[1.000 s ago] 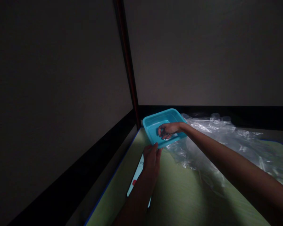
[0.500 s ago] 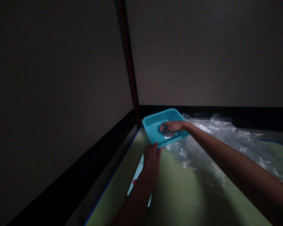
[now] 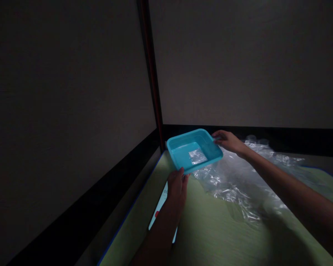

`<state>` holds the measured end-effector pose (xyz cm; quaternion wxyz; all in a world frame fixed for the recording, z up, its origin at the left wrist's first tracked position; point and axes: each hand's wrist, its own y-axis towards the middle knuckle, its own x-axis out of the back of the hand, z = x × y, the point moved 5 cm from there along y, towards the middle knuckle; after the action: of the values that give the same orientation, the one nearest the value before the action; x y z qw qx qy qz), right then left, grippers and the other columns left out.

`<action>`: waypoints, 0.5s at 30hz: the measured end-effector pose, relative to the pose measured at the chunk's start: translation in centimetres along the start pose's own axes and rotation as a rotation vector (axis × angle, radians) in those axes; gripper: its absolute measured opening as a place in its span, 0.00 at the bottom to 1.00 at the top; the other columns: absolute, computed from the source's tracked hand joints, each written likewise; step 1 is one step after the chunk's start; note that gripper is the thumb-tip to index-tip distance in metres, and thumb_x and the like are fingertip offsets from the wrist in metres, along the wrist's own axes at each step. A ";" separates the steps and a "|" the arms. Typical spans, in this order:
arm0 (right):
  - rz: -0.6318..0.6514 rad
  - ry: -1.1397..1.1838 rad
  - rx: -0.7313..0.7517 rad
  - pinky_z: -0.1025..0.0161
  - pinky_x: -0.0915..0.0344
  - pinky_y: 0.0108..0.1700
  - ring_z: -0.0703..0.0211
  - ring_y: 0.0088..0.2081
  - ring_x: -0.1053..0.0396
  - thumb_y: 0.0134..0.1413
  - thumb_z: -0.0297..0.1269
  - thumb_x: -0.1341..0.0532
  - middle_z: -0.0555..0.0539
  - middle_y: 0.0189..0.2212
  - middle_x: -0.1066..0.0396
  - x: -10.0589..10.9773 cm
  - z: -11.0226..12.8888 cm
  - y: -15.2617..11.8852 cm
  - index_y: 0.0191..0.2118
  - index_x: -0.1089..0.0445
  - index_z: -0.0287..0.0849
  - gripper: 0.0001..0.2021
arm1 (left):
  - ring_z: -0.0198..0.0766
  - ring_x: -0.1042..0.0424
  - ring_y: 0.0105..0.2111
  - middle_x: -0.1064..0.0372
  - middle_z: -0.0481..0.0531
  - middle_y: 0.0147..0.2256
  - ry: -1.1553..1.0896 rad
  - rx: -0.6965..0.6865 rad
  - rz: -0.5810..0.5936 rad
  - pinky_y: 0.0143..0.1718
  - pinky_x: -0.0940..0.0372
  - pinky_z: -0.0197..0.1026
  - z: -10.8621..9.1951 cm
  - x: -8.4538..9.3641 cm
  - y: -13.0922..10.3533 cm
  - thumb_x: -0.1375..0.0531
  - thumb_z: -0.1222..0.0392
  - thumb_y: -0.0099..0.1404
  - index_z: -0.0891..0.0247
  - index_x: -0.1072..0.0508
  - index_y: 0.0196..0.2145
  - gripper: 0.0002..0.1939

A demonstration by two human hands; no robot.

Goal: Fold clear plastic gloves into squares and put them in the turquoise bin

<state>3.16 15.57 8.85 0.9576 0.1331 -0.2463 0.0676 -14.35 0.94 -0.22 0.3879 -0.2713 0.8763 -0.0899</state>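
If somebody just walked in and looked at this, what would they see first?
Probably the bright turquoise plastic tub near the corner, with the left hand gripping its near rim and the right hand at its right side. Next comes the shiny, crumpled clear plastic spread over the green mat to the right. A glowing phone with a red dot lies partly hidden behind the left forearm.

A plain dark-grey wall (image 3: 72, 92) stood on the left and a slightly lighter grey wall (image 3: 246, 62) on the far side, meeting at a thin reddish-brown post (image 3: 152, 81). A wide black band (image 3: 308, 141) ran low along both. A flat, pale green, blue-edged surface (image 3: 211, 218) lay near, dimly lit.
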 end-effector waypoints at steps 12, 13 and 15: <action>0.143 0.081 -0.231 0.64 0.31 0.33 0.61 0.30 0.29 0.52 0.25 0.43 0.48 0.31 0.29 -2.4 -1.8 -3.2 0.40 0.33 0.40 0.09 | 0.29 0.28 0.25 0.33 0.47 0.21 -0.007 -0.070 -0.001 0.32 0.32 0.29 -0.5 0.1 -0.2 0.44 0.73 0.61 0.64 0.36 0.21 0.12; 0.155 0.088 -0.241 0.64 0.31 0.34 0.62 0.31 0.30 0.54 0.27 0.43 0.48 0.32 0.29 -2.7 -1.7 -3.3 0.41 0.33 0.40 0.08 | 0.29 0.28 0.26 0.33 0.47 0.22 -0.012 -0.082 -0.002 0.34 0.32 0.30 -0.6 0.0 -0.2 0.45 0.73 0.61 0.64 0.37 0.21 0.13; 0.180 0.096 -0.262 0.61 0.31 0.36 0.61 0.34 0.30 0.57 0.32 0.43 0.47 0.37 0.30 -3.2 -1.4 -3.4 0.44 0.34 0.39 0.09 | 0.29 0.28 0.27 0.33 0.47 0.23 -0.026 -0.109 0.001 0.38 0.32 0.32 -0.8 0.0 -0.4 0.44 0.73 0.61 0.64 0.38 0.21 0.13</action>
<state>1.65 12.55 5.31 0.9675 -0.0188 -0.2181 0.1266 -14.79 0.61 0.49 0.3840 -0.2927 0.8749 -0.0383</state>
